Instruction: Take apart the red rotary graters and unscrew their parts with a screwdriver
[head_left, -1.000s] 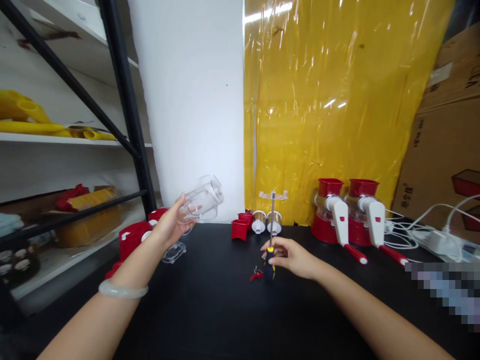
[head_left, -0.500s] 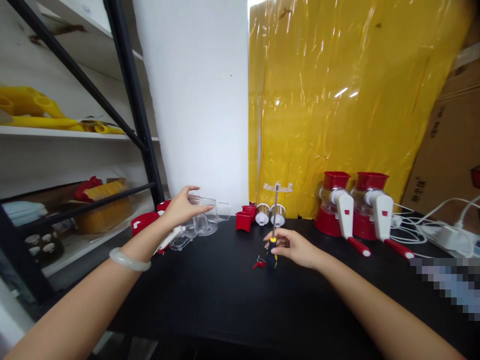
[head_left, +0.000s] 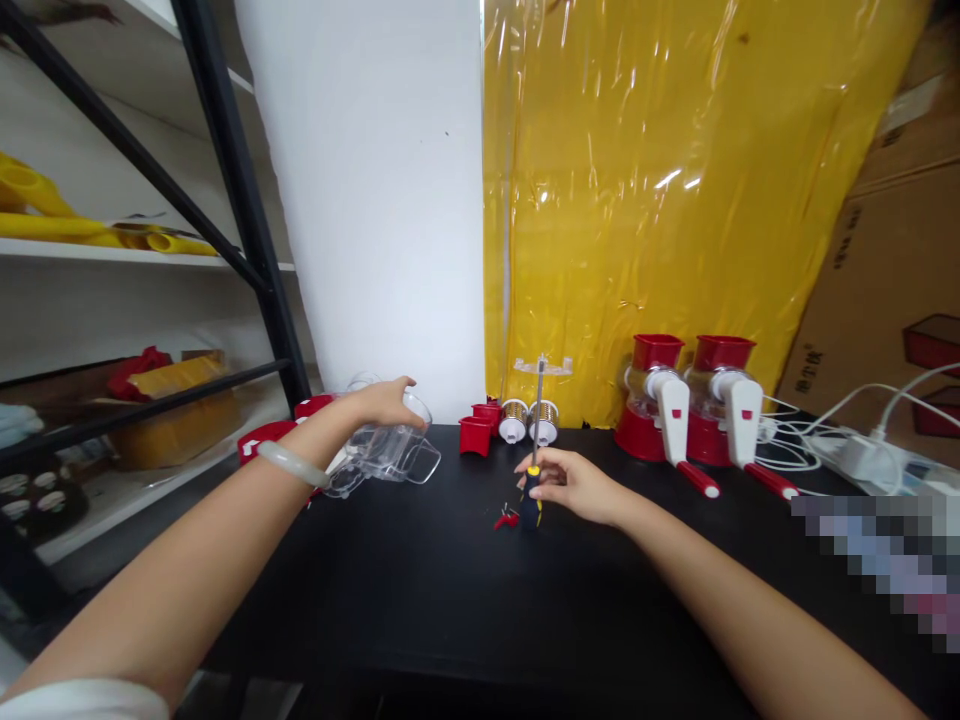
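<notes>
My left hand [head_left: 390,402] curls round the rim of a clear plastic housing [head_left: 420,458], fingers over the far side and thumb on the near side. Other clear parts lie against it, partly hidden by my wrist. In my right hand [head_left: 571,485] a screwdriver [head_left: 532,500] with a dark handle and yellow collar stands upright, shaft pointing up. At its tip sits a small clear plastic crosspiece [head_left: 555,368]. Small red pieces [head_left: 506,518], with what look like screws, lie on the black table [head_left: 420,590] left of the handle.
Two red-and-white hand-crank graters [head_left: 656,400] stand at the right, near white cables [head_left: 787,445] and a power strip. Two metal drums [head_left: 514,422] and red hoppers [head_left: 475,434] sit by the wall. Red bases [head_left: 262,437] lie left; a black-framed shelf [head_left: 225,150] rises beyond.
My left hand has closed round the clear housing, which now lies tilted with its opening turned toward the front right. The right hand still holds the screwdriver upright. The view has shifted slightly right.
</notes>
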